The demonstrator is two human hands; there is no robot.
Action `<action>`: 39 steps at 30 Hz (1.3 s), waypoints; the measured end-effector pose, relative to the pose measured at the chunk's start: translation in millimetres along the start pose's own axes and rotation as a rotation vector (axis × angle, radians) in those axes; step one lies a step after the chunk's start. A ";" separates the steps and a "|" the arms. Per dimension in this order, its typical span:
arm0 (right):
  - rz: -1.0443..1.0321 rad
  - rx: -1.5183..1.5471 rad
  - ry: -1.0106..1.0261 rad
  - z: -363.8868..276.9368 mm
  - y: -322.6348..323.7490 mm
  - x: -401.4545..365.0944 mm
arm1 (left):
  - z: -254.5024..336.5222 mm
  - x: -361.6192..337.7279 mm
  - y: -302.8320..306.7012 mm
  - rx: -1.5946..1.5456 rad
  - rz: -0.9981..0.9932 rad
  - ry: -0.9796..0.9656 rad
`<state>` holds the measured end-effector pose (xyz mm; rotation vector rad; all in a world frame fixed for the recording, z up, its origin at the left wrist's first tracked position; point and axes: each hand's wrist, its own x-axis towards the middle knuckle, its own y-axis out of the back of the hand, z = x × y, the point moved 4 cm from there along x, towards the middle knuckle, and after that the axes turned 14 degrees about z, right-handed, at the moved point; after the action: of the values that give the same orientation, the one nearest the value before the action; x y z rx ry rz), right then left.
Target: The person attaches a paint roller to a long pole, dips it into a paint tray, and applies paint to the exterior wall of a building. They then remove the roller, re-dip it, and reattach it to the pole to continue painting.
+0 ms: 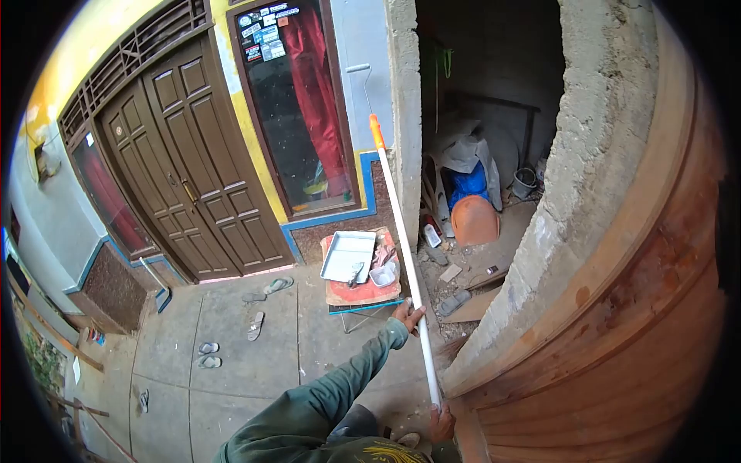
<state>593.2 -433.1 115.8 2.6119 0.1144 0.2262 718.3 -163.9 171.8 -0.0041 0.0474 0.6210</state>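
Note:
A paint roller on a long white pole (401,216) stretches upward from me. Its orange handle (377,133) is fitted at the pole's upper end, and the roller head (357,69) lies at the pale blue wall (363,38) right of the window. My left hand (408,316), in a green sleeve, is closed around the lower part of the pole. Close to the pole's bottom end, my right hand (442,423) is wrapped round it. Left of the pole, a white paint tray (347,255) rests on a small red-topped table (340,295), with a paintbrush (355,274) and a small white tub (383,275).
A curtained window (297,108) and brown double doors (193,162) line the wall. Several sandals (209,362) and a dustpan (162,299) lie on the concrete floor. At right, a rough wall edge (587,123) and brown wooden panel (617,347) flank a dark doorway holding an orange basin (475,221).

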 end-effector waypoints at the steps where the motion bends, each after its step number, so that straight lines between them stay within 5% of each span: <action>1: -0.009 0.027 -0.015 2.8 0.6 4.3 | -5.7 4.0 -1.9 -0.005 0.008 0.001; 16: -0.024 -0.121 0.021 30.4 -17.7 33.9 | -25.5 31.5 -6.6 0.045 -0.032 0.118; 39: -0.052 -0.018 -0.014 18.2 -42.7 68.5 | -14.0 67.7 0.0 0.049 0.070 0.010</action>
<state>662.2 -396.5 88.5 2.5886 0.1746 0.1903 772.7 -124.8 154.7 0.0415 0.0726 0.6898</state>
